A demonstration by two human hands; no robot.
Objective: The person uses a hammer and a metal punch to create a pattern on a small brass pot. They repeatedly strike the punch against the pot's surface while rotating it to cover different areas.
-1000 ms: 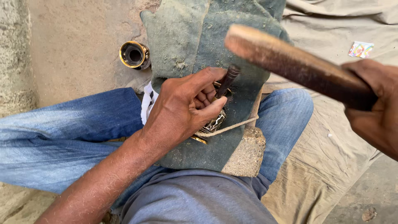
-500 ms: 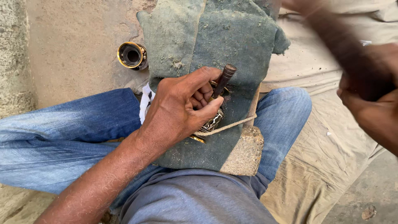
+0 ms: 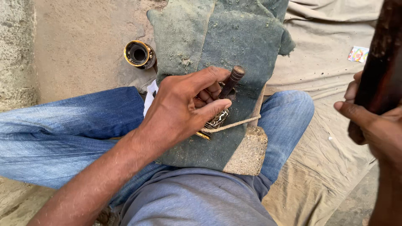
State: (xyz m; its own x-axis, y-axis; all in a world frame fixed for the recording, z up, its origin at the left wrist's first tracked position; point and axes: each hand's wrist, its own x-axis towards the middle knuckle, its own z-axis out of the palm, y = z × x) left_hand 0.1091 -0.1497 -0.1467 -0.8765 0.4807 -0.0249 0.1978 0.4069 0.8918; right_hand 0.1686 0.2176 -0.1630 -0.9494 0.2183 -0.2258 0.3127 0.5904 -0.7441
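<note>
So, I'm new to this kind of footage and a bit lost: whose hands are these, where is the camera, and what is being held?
The camera sits on a person's head and looks down at their own lap, so both hands belong to that person. They sit on the ground in blue jeans, with a dusty green cloth draped over a stone block between the legs. The left hand pins a small patterned metal piece to the cloth and steadies a dark metal punch upright on it. The right hand grips a thick wooden handle, raised at the picture's edge; its head is out of view. A gold-rimmed ring-shaped piece lies on the ground beside the cloth.
</note>
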